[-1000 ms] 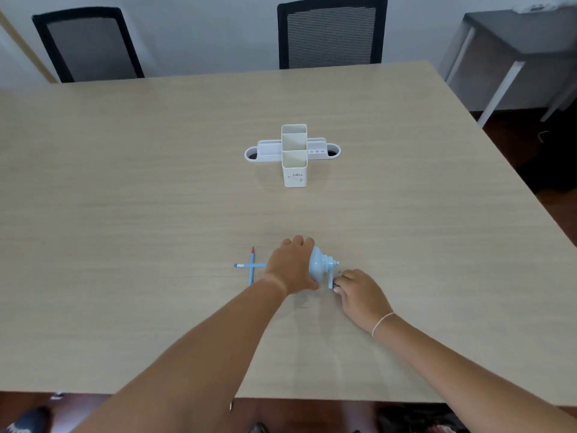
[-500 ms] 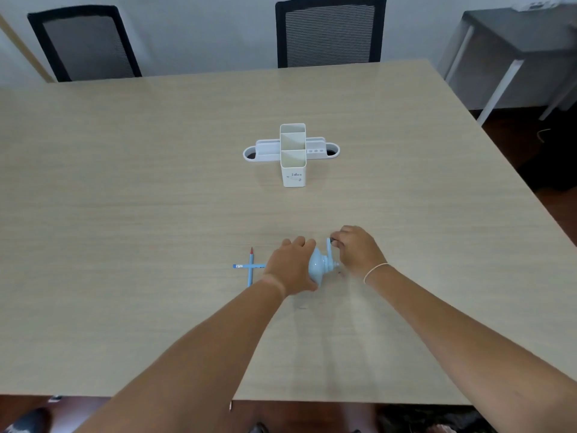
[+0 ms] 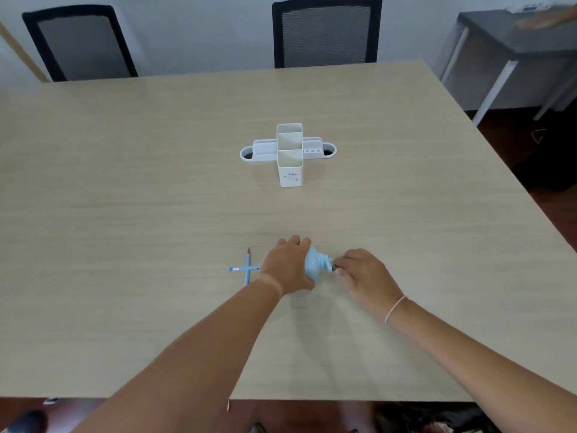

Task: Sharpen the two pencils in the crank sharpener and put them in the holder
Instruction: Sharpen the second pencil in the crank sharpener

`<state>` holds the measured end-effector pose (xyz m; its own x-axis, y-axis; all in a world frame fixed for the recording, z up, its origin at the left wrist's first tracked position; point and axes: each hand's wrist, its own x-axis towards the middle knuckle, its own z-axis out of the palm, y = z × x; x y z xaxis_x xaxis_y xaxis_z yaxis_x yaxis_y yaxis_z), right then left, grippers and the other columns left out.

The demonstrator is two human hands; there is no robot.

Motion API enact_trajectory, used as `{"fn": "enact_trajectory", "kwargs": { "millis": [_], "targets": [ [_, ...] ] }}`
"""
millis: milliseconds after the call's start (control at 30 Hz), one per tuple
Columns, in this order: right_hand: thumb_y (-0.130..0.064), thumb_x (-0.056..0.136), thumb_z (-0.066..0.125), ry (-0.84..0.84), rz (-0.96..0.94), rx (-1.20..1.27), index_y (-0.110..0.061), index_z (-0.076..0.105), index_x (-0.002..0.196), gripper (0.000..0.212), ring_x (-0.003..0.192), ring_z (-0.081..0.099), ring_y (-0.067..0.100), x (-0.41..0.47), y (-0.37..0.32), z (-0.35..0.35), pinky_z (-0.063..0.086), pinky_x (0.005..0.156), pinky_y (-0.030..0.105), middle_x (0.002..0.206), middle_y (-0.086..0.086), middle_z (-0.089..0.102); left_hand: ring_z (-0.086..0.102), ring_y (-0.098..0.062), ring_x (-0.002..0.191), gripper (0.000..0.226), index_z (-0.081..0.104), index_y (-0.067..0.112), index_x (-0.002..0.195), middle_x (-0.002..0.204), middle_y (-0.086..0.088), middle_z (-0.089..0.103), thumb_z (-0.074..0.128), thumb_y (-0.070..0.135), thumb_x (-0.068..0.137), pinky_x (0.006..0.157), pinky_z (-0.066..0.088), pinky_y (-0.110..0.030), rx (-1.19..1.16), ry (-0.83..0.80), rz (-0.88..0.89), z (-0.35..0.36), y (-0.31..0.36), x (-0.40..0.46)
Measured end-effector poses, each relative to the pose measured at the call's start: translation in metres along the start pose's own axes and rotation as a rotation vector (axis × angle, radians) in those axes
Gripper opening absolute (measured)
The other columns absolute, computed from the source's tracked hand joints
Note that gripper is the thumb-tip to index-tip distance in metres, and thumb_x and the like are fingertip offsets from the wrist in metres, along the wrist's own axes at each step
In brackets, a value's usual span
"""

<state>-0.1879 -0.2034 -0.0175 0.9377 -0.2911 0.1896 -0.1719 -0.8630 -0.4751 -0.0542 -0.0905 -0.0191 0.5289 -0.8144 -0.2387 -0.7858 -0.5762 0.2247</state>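
— How is the light over the table [image 3: 156,182]?

— Soft and even, fairly bright, with no glare. The holder [image 3: 289,157] throws only a faint shadow toward the viewer, and pale shadows sit under the forearms.

— Sharpness?

— Middling; the picture is a little soft all over. The right hand [image 3: 363,271] is smeared at its fingertips (motion blur, it seems), and something at the top right corner [image 3: 544,18] is a blurred streak.

— Distortion?

— The wide lens bows the table's far edge and leans the two chairs [image 3: 324,29] outward. The floor below the near edge is dim.
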Motion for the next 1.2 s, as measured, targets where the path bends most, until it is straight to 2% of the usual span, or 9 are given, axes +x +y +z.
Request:
{"fn": "enact_trajectory", "kwargs": {
  "millis": [67,133,267,433,533,633,833,1000,1200],
  "targets": [
    [-0.017,0.081,0.038,0.026,0.027,0.009,-0.006,0.066,0.072,0.031,0.064,0.059,0.029,0.016,0.001,-0.003,0.035,0.063,0.025,0.064,0.012,0.061,0.048,-0.029,0.102,0.062,0.044,0.012,0.115,0.114,-0.006,0.051,0.075,0.035,0.067,0.086,0.049,-0.038,0.012,-0.006,0.002,0.000,0.000,0.000],
    [-0.006,0.085,0.046,0.046,0.087,-0.005,-0.002,0.067,0.079,0.021,0.075,0.058,0.033,0.035,0.006,0.002,0.041,0.068,0.032,0.073,0.018,0.062,0.047,-0.029,0.101,0.062,0.044,0.012,0.115,0.114,-0.006,0.051,0.075,0.036,0.067,0.086,0.049,-0.038,0.017,-0.013,0.006,0.000,0.000,0.000],
    [-0.002,0.089,0.046,-0.084,0.216,-0.010,0.000,0.066,0.094,0.021,0.094,0.054,0.033,0.063,0.021,0.019,0.044,0.075,0.036,0.092,0.021,0.061,0.047,-0.028,0.101,0.063,0.044,0.012,0.116,0.113,-0.005,0.050,0.075,0.036,0.067,0.086,0.049,-0.039,0.022,-0.009,0.003,0.000,0.000,0.000],
    [-0.005,0.082,0.047,-0.254,0.332,-0.011,-0.001,0.064,0.081,0.017,0.085,0.057,0.031,0.033,0.025,0.046,0.040,0.066,0.033,0.081,0.015,0.059,0.047,-0.026,0.099,0.063,0.044,0.013,0.115,0.113,-0.005,0.050,0.075,0.037,0.066,0.086,0.050,-0.039,0.032,-0.011,0.017,0.001,-0.001,0.001],
    [-0.006,0.088,0.046,-0.261,0.252,0.018,0.000,0.065,0.084,0.020,0.088,0.055,0.029,0.000,0.020,0.049,0.042,0.072,0.033,0.085,0.016,0.061,0.047,-0.027,0.100,0.063,0.044,0.012,0.115,0.113,-0.005,0.050,0.075,0.036,0.066,0.086,0.049,-0.038,0.019,-0.007,0.006,0.001,-0.001,0.000],
    [-0.009,0.085,0.043,-0.177,0.155,0.057,0.004,0.061,0.073,0.025,0.073,0.047,0.027,-0.020,0.009,0.032,0.038,0.066,0.030,0.070,0.009,0.049,0.047,-0.027,0.101,0.063,0.044,0.012,0.115,0.113,-0.005,0.050,0.076,0.035,0.065,0.086,0.049,-0.039,0.006,-0.008,0.004,0.001,0.000,-0.002],
    [-0.016,0.079,0.037,0.036,0.013,0.009,-0.006,0.066,0.072,0.032,0.063,0.060,0.028,0.006,-0.003,-0.002,0.034,0.065,0.025,0.064,0.012,0.062,0.047,-0.028,0.103,0.062,0.044,0.012,0.115,0.114,-0.006,0.050,0.076,0.034,0.066,0.087,0.049,-0.040,-0.006,-0.011,0.003,-0.002,0.001,-0.003],
    [-0.001,0.088,0.047,0.019,0.161,0.008,0.000,0.065,0.086,0.018,0.086,0.054,0.033,0.049,0.010,0.007,0.034,0.066,0.028,0.083,0.020,0.060,0.047,-0.029,0.102,0.062,0.044,0.011,0.115,0.113,-0.006,0.050,0.075,0.036,0.067,0.087,0.049,-0.040,0.008,-0.009,-0.002,-0.001,0.002,-0.003],
    [-0.003,0.089,0.044,-0.163,0.258,-0.038,0.000,0.065,0.094,0.022,0.096,0.055,0.034,0.053,0.025,0.032,0.043,0.075,0.036,0.095,0.022,0.061,0.047,-0.027,0.101,0.060,0.044,0.012,0.113,0.111,-0.006,0.051,0.075,0.035,0.066,0.086,0.049,-0.038,0.023,-0.008,0.014,-0.002,0.002,-0.004]
  ]
}}
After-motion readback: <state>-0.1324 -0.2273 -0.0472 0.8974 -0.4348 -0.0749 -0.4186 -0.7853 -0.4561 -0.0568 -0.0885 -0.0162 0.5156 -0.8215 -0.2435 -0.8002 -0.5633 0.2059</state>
